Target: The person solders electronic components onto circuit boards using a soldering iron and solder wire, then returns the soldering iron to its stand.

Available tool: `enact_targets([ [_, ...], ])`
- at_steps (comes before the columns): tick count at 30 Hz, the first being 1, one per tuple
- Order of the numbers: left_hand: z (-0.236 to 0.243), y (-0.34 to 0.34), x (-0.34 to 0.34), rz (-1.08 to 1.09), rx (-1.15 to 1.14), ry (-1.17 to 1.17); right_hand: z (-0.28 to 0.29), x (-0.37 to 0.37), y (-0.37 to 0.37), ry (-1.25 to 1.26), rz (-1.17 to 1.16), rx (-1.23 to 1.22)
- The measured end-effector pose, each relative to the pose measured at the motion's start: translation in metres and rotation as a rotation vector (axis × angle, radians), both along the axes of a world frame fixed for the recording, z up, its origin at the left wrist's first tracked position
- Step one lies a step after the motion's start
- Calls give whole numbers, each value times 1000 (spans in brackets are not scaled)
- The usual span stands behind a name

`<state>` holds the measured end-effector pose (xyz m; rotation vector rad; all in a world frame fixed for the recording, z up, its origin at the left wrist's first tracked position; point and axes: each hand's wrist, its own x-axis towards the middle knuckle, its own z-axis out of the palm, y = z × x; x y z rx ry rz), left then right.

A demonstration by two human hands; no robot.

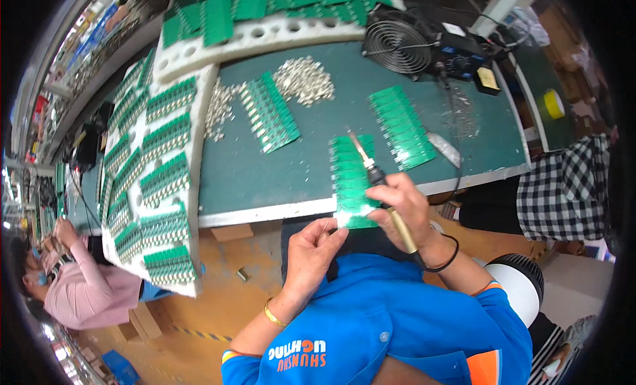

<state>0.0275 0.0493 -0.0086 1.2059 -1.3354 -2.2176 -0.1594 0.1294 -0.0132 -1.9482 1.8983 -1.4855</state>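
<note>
Right hand point(407, 209) grips soldering iron point(375, 175) over green board point(348, 176); left hand point(310, 252) pinched, contents unclear. Left of fingers, loaded boards point(165, 180) look done; beyond, far boards point(218, 21) seem pending.

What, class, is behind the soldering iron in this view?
Around the soldering iron, a green board and, past the tip, the table show. Whatever the iron and right hand cover cannot be seen.
</note>
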Motion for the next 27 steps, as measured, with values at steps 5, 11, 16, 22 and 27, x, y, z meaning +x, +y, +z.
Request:
enact_targets([
  [5,-6,-2,-11,-57,-207,-95,-4,-4,0,49,-31,18],
  [11,-4,-5,-28,-187,-504,-181,-12,-15,10,146,-110,-69],
  [16,-11,-9,-24,-133,-575,-246,-23,-6,-2,50,-85,-168],
  [22,-7,-8,-25,-129,-402,-130,-27,-7,-6,58,-26,-227],
  [27,-15,-16,-22,-159,-330,-144,-22,-6,-5,127,-39,-258],
])
